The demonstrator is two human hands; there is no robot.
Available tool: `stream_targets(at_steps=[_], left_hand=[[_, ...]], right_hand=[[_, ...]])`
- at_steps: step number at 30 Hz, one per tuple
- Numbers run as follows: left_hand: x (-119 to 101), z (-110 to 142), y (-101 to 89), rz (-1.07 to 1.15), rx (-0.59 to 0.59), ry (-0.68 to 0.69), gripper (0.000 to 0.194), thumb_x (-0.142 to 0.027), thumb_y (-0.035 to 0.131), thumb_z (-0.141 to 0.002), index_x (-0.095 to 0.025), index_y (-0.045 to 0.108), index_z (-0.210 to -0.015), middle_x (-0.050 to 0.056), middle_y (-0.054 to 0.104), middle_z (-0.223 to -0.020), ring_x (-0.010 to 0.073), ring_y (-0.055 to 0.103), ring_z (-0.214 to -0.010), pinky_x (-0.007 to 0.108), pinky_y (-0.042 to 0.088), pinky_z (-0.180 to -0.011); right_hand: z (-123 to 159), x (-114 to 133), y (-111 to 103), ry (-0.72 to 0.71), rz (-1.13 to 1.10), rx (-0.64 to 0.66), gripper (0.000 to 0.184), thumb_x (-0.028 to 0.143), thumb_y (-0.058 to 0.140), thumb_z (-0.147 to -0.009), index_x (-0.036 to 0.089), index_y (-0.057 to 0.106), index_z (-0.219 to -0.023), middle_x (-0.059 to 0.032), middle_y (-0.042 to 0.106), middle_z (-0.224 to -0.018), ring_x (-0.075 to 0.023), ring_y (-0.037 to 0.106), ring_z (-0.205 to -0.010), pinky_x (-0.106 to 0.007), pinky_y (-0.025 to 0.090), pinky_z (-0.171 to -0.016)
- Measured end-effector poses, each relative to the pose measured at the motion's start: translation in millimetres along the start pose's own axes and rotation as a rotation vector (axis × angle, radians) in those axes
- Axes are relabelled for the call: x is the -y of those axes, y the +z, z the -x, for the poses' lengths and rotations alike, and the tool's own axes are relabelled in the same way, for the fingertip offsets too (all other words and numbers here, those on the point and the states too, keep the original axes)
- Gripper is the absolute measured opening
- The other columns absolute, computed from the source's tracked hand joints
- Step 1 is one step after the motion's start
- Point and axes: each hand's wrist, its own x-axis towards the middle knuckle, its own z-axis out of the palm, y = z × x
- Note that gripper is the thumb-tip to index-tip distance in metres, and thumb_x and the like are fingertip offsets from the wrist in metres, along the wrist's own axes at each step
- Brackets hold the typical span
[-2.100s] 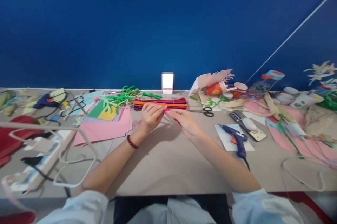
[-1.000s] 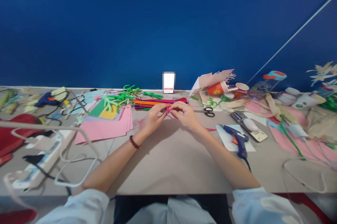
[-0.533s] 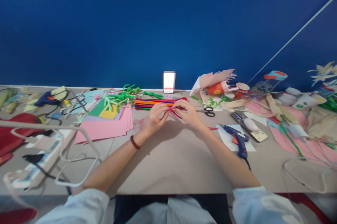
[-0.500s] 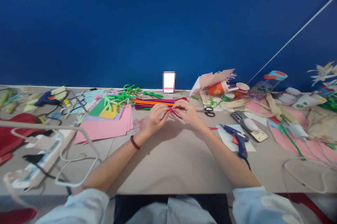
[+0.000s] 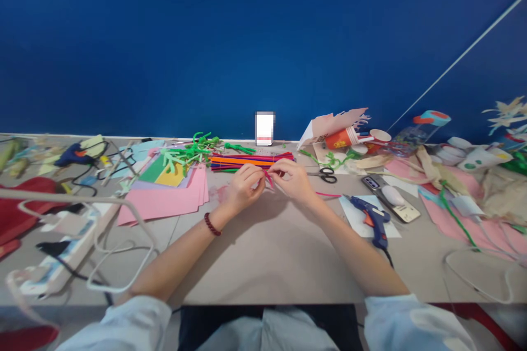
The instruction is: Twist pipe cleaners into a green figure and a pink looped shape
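My left hand (image 5: 244, 188) and my right hand (image 5: 295, 178) meet over the middle of the table, both pinched on a thin pink pipe cleaner (image 5: 269, 177) held between their fingertips. Its free end trails out to the right of my right hand along the tabletop. Just behind my hands lies a bundle of straight coloured pipe cleaners (image 5: 242, 161), orange, red and purple. A dark bead bracelet (image 5: 212, 224) circles my left wrist.
Coloured paper sheets (image 5: 168, 191) and green twisted pipe cleaners (image 5: 193, 150) lie at left. Black scissors (image 5: 327, 175), a blue glue gun (image 5: 370, 218) on white paper, and paper cups (image 5: 346, 137) sit at right. A power strip with cables (image 5: 61, 252) lies near left.
Over two seconds my hands drew together and slid slightly back toward the bundle. The pink pipe cleaner stays pinched between them, and its tail has shifted on the table at right.
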Motion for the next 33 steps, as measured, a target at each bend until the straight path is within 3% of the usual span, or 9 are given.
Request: stream_targets(at_steps=[6, 11, 20, 33], left_hand=[[3, -1, 1.0, 0.029, -0.007, -0.037, 0.010, -0.016, 0.052, -0.086, -0.018, 0.061, -0.089, 0.006, 0.066, -0.085, 0.0164, 0.059, -0.082, 0.033, 0.049, -0.075], [8, -2, 1.4, 0.057, -0.040, -0.030, 0.014, -0.015, 0.053, -0.087, -0.018, 0.062, -0.096, 0.007, 0.067, -0.090, 0.0163, 0.060, -0.085, 0.033, 0.050, -0.076], [6, -1, 3.7, 0.171, -0.051, -0.108, 0.015, -0.014, 0.060, -0.083, -0.018, 0.062, -0.098, 0.006, 0.067, -0.092, 0.0162, 0.060, -0.088, 0.032, 0.049, -0.080], [6, 1, 7.7, 0.262, -0.022, -0.229, 0.010, -0.017, 0.055, -0.087, -0.019, 0.064, -0.090, 0.005, 0.067, -0.086, 0.0152, 0.060, -0.083, 0.030, 0.049, -0.076]], right_hand=[[1, -6, 3, -0.036, 0.000, -0.062, 0.016, 0.027, 0.055, -0.085, 0.021, 0.069, -0.080, -0.0064, 0.064, -0.084, -0.0182, 0.057, -0.076, -0.031, 0.044, -0.066], [-3, -4, -5, -0.002, -0.051, 0.016, 0.012, 0.028, 0.057, -0.083, 0.022, 0.067, -0.084, -0.0060, 0.065, -0.087, -0.0192, 0.058, -0.082, -0.031, 0.045, -0.070], [-3, -11, -5, -0.021, -0.073, -0.001, 0.010, 0.022, 0.056, -0.083, 0.018, 0.065, -0.081, -0.0057, 0.065, -0.082, -0.0165, 0.058, -0.074, -0.027, 0.045, -0.063], [-1, -15, -3, -0.021, -0.069, 0.021, 0.011, 0.018, 0.053, -0.080, 0.018, 0.064, -0.082, -0.0036, 0.064, -0.078, -0.0133, 0.057, -0.066, -0.025, 0.046, -0.061]])
